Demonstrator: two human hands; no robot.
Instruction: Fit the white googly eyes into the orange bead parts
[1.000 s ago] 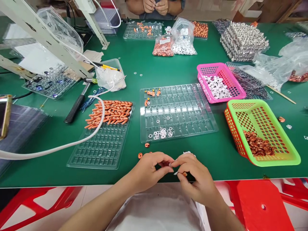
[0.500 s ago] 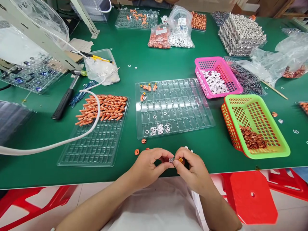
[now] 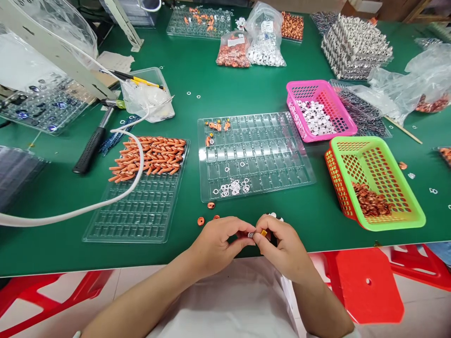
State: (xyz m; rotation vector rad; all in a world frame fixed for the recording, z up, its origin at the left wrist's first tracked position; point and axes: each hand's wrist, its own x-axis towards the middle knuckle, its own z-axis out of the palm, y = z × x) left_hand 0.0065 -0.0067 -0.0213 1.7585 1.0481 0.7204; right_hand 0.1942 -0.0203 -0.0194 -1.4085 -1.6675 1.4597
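My left hand [image 3: 217, 241] and my right hand [image 3: 282, 245] meet at the table's front edge, fingertips almost touching. Between the left thumb and forefinger is a small silver-grey round part [image 3: 251, 235]. The right fingers pinch a small gold-coloured part [image 3: 263, 233], mostly covered by the fingertips; whether the two parts are joined I cannot tell. Orange round pieces [image 3: 200, 221] lie beside my left hand, and small white pieces [image 3: 272, 215] lie just behind the right. Beyond them, a clear compartment tray [image 3: 268, 159] carries white rings [image 3: 234, 187] and a few orange assembled parts [image 3: 218, 126].
On the left are a tray of orange parts [image 3: 151, 157], a white hose [image 3: 105, 203] and a hammer [image 3: 90, 145]. To the right stand a pink basket [image 3: 294, 105] of white pieces and a green basket [image 3: 412, 211] of copper-coloured pieces. Filled plastic bags [image 3: 266, 40] stand farther back.
Both hands keep nearly the same place and pinch. The gold-coloured part shows at a slightly different angle between the right fingers. The whole view has shifted a little.
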